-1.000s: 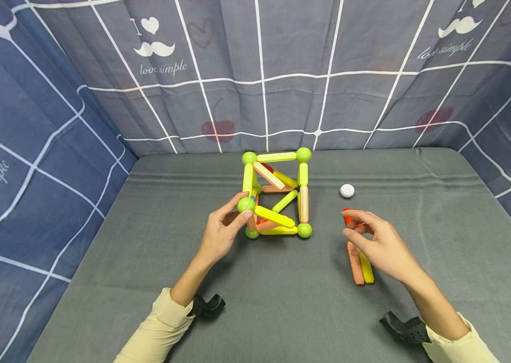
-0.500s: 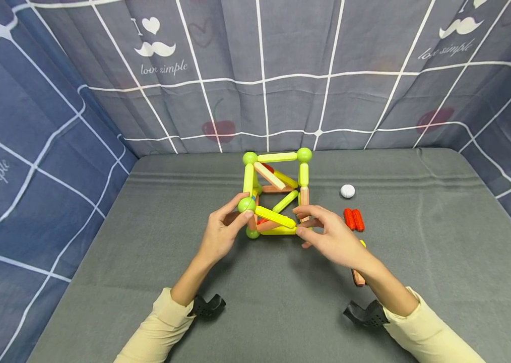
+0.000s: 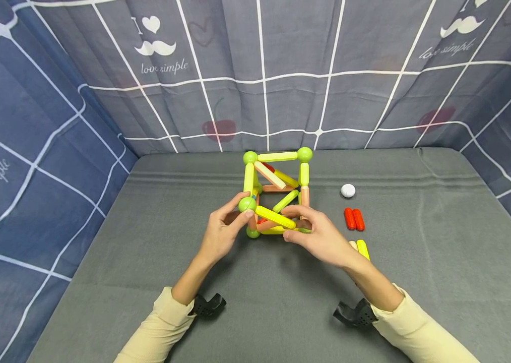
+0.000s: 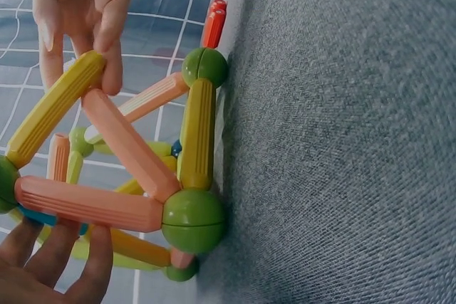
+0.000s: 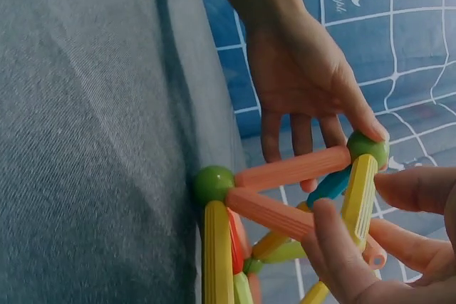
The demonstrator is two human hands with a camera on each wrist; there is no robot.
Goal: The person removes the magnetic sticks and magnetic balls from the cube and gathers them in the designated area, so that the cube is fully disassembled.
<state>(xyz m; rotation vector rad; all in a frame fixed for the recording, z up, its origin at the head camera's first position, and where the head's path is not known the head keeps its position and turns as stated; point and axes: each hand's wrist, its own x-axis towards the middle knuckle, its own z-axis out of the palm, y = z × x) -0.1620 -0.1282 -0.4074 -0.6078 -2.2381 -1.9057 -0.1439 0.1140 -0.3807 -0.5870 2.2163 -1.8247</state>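
In the head view my left hand (image 3: pixel 221 234) pinches a green ball (image 3: pixel 247 204) at the near upper-left corner of a cube-like frame of magnetic rods and balls. From that ball a yellow rod (image 3: pixel 275 217) slants to the right. My right hand (image 3: pixel 321 237) is around the rod's far end, thumb and forefinger spread on either side, with a gap visible in the left wrist view. There the tip of a peach rod (image 4: pixel 128 140) meets the yellow rod's end. The right hand hides the frame's near lower-right green ball in the head view.
Right of the frame lie a white ball (image 3: pixel 348 190), two short red rods (image 3: pixel 354 219) and a loose yellow rod (image 3: pixel 363 249) beside a peach one, partly covered by my right arm. A grid-patterned curtain (image 3: pixel 292 106) stands behind the grey table (image 3: pixel 169 201).
My right hand has moved left from above the loose rods to the yellow rod's end on the frame. The left hand keeps its place on the green ball.
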